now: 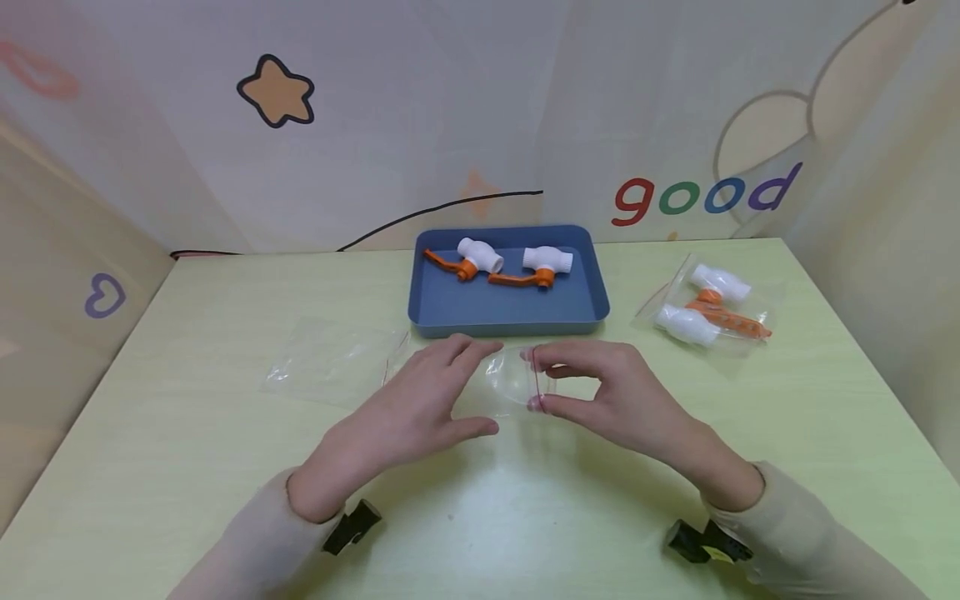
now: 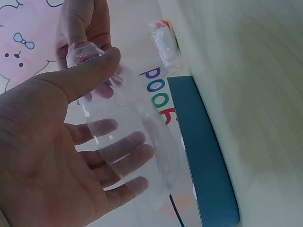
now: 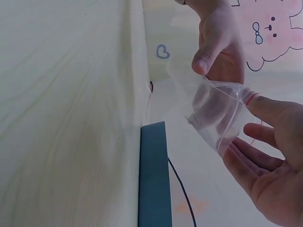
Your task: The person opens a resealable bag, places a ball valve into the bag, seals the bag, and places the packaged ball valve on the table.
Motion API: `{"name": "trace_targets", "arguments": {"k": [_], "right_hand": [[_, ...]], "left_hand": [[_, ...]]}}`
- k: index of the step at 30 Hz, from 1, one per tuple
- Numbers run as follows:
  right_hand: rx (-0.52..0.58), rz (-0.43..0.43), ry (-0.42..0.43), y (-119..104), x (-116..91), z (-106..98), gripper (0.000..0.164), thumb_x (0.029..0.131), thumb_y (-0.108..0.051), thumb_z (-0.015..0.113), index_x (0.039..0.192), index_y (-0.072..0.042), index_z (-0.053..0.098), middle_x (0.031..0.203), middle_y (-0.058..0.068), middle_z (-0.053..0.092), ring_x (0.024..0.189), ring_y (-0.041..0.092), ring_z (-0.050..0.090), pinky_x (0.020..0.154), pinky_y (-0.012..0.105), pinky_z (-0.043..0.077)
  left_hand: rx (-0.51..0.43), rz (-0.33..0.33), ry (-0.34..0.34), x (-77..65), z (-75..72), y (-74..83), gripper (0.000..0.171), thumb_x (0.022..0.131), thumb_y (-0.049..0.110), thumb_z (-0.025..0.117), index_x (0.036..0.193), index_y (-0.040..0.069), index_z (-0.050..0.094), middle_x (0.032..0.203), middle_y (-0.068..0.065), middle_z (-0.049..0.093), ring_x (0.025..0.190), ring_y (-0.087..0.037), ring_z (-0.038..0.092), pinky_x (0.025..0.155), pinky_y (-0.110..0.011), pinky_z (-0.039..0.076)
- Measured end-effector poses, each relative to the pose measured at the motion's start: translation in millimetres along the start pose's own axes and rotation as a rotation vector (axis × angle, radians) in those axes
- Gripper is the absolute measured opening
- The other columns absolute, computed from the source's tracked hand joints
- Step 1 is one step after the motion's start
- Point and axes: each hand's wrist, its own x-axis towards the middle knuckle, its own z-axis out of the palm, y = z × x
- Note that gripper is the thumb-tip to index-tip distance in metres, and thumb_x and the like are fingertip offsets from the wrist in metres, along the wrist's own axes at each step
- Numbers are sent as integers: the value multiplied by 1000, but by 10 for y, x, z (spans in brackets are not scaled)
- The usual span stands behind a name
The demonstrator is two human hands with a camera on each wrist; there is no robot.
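A clear zip bag point(image 1: 507, 379) with a red seal line hangs between the two hands, its mouth toward the right one. My right hand point(image 1: 607, 392) holds the bag at that mouth, thumb and fingers set apart at its two edges, fingertips showing through the plastic. My left hand point(image 1: 420, 400) is at the bag's other end, thumb well away from the fingers. In the left wrist view, the fingers point(image 2: 128, 151) of that hand show through the bag, relaxed. No object shows inside the bag.
Behind the hands, a blue tray point(image 1: 510, 312) holds two white valves point(image 1: 547, 260) with orange handles. Another clear bag point(image 1: 330, 362) lies flat at the left. At the right rests a filled bag point(image 1: 712, 308) with white and orange valves inside.
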Motion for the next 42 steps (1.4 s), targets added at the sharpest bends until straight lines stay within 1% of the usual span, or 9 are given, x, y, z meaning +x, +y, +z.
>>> {"name": "trace_targets", "arguments": {"k": [5,9,16,19,21,23,29,33,42], "right_hand": [[14,-12,0,17,14,28,46,81,-7,88,125,-7,72,118,4,73,104,22,71,85,32,58],[-5,-24,-6,19,23,41,46,83,-5,87,126,-6,72,118,3,73,101,23,72,85,33,59],[-49,-95,14,20,72,22,30,83,4,83,111,-5,76,112,2,74,96,17,73,83,31,59],[-71,-123,40,40,120,-26,27,82,6,83,106,-6,76,108,0,74,94,16,72,80,34,60],[-85,-114,52,74,160,-72,26,83,6,82,105,-6,76,105,0,74,93,14,70,78,36,60],[-102,-85,60,120,209,-126,24,85,6,81,105,-6,75,101,0,74,91,13,69,77,38,60],[-174,46,69,344,394,-280,15,91,0,76,106,-1,75,100,8,74,87,21,70,77,44,60],[-214,139,52,482,529,-357,14,93,-3,75,107,0,73,102,12,73,90,25,70,80,45,59],[-299,295,-54,690,854,-443,36,94,-8,73,126,6,63,124,22,65,113,38,60,97,51,51]], "left_hand": [[17,37,22,26,28,0,79,88,39,84,150,8,46,132,-7,59,117,-25,57,104,-45,45],[12,38,30,29,35,-10,73,90,37,82,148,8,48,131,-8,60,116,-23,59,104,-48,45],[9,-18,5,30,45,-64,71,90,37,81,147,8,51,134,-9,61,117,-23,61,106,-50,44],[14,-44,0,29,45,-92,71,91,38,81,147,8,51,136,-8,61,117,-23,61,105,-48,45],[12,-49,2,29,46,-108,71,90,38,81,147,8,52,136,-7,61,117,-23,61,104,-48,46],[9,-45,3,27,49,-125,71,91,38,81,147,8,52,136,-7,60,116,-23,61,102,-47,47],[-6,-30,8,30,70,-156,70,91,38,80,147,7,51,135,-10,61,113,-26,62,98,-46,50],[-10,-33,0,43,82,-149,70,92,38,80,147,7,51,133,-10,62,111,-27,63,96,-45,51],[-2,-48,-18,70,75,-141,70,92,40,79,148,8,50,136,-10,61,115,-27,62,99,-47,49]]}}
